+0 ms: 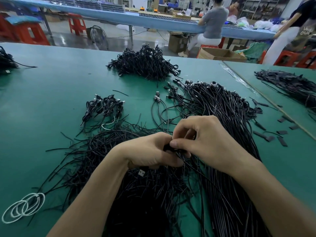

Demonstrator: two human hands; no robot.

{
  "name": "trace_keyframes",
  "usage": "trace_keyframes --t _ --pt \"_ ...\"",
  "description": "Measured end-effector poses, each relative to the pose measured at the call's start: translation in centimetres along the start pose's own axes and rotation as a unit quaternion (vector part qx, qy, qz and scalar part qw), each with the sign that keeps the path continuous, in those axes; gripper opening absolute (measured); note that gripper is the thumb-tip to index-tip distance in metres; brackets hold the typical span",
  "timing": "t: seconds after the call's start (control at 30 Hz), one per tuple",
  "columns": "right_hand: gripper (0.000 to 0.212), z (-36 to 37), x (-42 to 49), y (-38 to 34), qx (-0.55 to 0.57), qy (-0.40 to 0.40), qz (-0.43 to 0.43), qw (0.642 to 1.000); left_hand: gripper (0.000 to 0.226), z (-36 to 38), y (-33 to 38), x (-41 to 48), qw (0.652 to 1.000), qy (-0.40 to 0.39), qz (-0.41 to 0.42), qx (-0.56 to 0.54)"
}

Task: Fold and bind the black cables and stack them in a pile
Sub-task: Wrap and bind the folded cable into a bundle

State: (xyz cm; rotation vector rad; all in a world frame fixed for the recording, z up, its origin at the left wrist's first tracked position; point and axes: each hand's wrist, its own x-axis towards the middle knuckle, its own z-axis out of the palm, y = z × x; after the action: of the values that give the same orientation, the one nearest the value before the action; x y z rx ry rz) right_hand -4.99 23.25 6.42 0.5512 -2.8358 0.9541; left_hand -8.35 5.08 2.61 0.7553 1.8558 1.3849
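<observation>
My left hand [152,151] and my right hand [205,139] meet over the middle of the green table [51,100]. Both pinch one folded black cable [168,147] between fingers and thumbs; most of it is hidden inside the hands. Its USB plug [141,173] hangs below my left hand. A long bundle of loose black cables [222,117] runs under my right hand. Black twist ties [102,151] lie spread beneath my left arm. A few bound cables [104,106] sit to the left, and a big pile of bound cables [145,64] lies further back.
White string loops [24,207] lie at the near left edge. Small black strips [273,134] are scattered at the right, near a table seam. Another dark heap [290,86] lies on the neighbouring table. People work at a blue bench [153,19] behind.
</observation>
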Motion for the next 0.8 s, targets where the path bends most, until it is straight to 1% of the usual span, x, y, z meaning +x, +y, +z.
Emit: trace_keyframes --t 0.1,0.17,0.23,0.33,0.37,0.43,0.5,0.53,0.6,0.67,0.7,0.77,0.8 --pt "0.012 0.2 -0.5 -0.9 -0.097 -0.023 -0.050 0.994 0.041 0.5 -0.2 0.2 1.000 -0.006 -0.007 0.008" --pt "0.012 0.2 -0.4 -1.4 -0.122 -0.056 -0.068 0.989 0.046 0.7 -0.2 0.2 1.000 -0.013 -0.017 0.011" --pt "0.012 0.1 -0.4 -1.5 -0.122 -0.069 -0.059 0.988 0.041 0.9 -0.3 0.3 0.999 -0.017 -0.030 0.014" --pt "0.016 -0.2 -0.3 -1.3 -0.093 -0.070 -0.033 0.993 0.016 0.8 -0.1 0.2 0.999 -0.009 -0.048 0.012" --pt "0.017 -0.1 -0.3 -1.3 -0.081 -0.075 -0.026 0.994 0.012 0.8 -0.1 0.2 0.998 -0.008 -0.052 0.017" --pt "0.018 0.1 -0.1 -1.3 -0.071 -0.082 -0.013 0.994 0.011 0.9 0.2 0.2 0.998 -0.008 -0.059 0.037" --pt "0.019 0.5 0.0 -1.1 -0.082 -0.078 -0.006 0.994 0.017 1.0 0.3 0.2 0.996 0.002 -0.065 0.055" --pt "0.020 0.7 -0.1 -1.0 -0.084 -0.073 -0.004 0.994 0.021 1.1 0.3 0.4 0.996 0.015 -0.065 0.060" --pt "0.020 0.8 -0.1 -0.8 -0.069 -0.058 0.000 0.996 0.019 1.2 0.0 0.7 0.996 0.052 -0.052 0.056" --pt "0.018 0.8 -0.1 -0.6 -0.051 -0.026 -0.002 0.998 0.018 1.3 -0.4 1.2 0.995 0.094 -0.027 -0.002" --pt "0.016 0.7 0.0 -0.5 -0.052 -0.007 -0.009 0.999 0.022 1.4 -0.4 1.5 0.992 0.113 -0.015 -0.046" --pt "0.015 0.7 0.3 -0.2 -0.066 0.031 -0.026 0.997 0.033 1.4 -0.3 1.9 0.981 0.139 -0.007 -0.137" --pt "0.016 0.8 0.4 -0.1 -0.068 0.055 -0.030 0.996 0.030 1.5 -0.2 2.1 0.972 0.146 -0.006 -0.181"
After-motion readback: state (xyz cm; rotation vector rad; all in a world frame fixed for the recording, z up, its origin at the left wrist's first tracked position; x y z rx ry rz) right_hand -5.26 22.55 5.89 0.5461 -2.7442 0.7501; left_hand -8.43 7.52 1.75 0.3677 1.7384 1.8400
